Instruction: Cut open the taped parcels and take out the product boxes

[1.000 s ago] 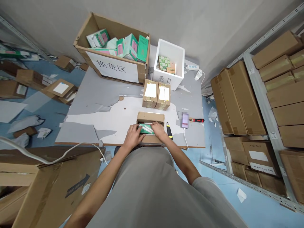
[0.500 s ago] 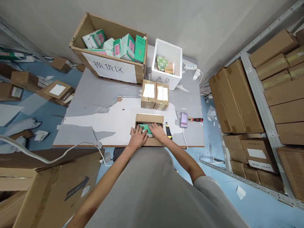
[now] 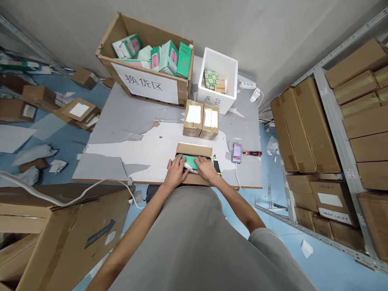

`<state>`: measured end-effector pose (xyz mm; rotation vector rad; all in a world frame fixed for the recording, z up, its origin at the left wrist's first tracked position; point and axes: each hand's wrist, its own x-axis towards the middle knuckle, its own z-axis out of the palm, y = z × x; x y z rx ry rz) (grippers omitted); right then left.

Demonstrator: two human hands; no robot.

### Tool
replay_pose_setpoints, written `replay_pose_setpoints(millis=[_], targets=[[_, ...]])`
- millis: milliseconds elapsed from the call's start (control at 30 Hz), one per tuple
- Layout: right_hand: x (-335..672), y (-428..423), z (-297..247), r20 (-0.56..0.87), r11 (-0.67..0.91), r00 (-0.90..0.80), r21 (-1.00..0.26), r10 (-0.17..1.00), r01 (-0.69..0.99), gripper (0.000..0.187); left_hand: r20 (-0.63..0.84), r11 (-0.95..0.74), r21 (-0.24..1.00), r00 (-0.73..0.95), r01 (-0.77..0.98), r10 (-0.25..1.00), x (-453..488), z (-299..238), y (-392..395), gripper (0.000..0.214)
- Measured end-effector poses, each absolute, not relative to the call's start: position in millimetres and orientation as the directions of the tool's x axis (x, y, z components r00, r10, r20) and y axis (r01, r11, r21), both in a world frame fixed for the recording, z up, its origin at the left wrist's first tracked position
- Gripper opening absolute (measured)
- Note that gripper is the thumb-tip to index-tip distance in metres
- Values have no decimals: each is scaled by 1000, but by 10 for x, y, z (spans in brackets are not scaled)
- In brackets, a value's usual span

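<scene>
An opened cardboard box (image 3: 194, 150) lies at the table's front edge, its back flap raised. Inside it sits a green and white box (image 3: 190, 161), tilted a little and partly covered by my fingers. My left hand (image 3: 175, 173) grips the left end of that green box, fingers bent around it. At the right end my right hand (image 3: 206, 168) holds it the same way, with the thumb on top. A yellow and black utility knife (image 3: 216, 165) lies just right of the cardboard box, close to my right hand.
Two taped parcels (image 3: 201, 120) stand behind the open box. Farther back are a large carton (image 3: 183, 95) of green boxes and a white foam bin (image 3: 221, 103). A phone (image 3: 236, 153) with a cable and a red-handled tool (image 3: 254, 153) lie on the right. Shelves of cartons (image 3: 325, 198) flank the table.
The green box has risen and tilted inside the cardboard box, so more of its surface shows between my hands. The view has shifted slightly.
</scene>
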<state>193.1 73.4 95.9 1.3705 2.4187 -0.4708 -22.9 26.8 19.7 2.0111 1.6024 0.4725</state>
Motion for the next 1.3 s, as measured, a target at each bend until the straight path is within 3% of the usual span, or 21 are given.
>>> replay_pose_setpoints(millis=[100,200,400,567,733,933,1000,1100,1200,1300], targets=[[2062,659,1084,-354,450,-490,-193,797,872,46,41,-186,676,216,713,976,-282,284,315,69],[2198,592,1147,-276,389,-455,-262,847,883,44,116,-228,751,217,620,969,-341,400,365,53],[2436,569,1080,-162,145,-255,-494,953,857,39,162,-232,795,173,561,972,-399,536,473,44],[2601,608,1045,-107,39,-137,-631,985,775,34,107,-281,707,294,650,950,-263,563,690,55],[2722,601,1113,-95,25,-121,-680,988,733,35,40,-326,646,395,691,918,-28,571,852,47],[2847,638,1282,-65,-68,26,-825,998,561,37,-86,-94,743,234,662,968,-25,455,928,41],[2839,674,1357,-80,-100,68,-910,994,403,42,-129,30,849,152,528,980,-31,461,948,39],[2720,717,1445,-196,-200,52,-976,979,84,50,-271,257,959,126,116,954,11,566,959,57],[2487,725,1462,-373,-378,-66,-895,925,-236,56,-370,467,823,318,-323,873,52,746,948,78],[2220,706,1410,-455,-488,-189,-745,870,-455,61,-336,534,652,426,-538,840,28,913,946,84]])
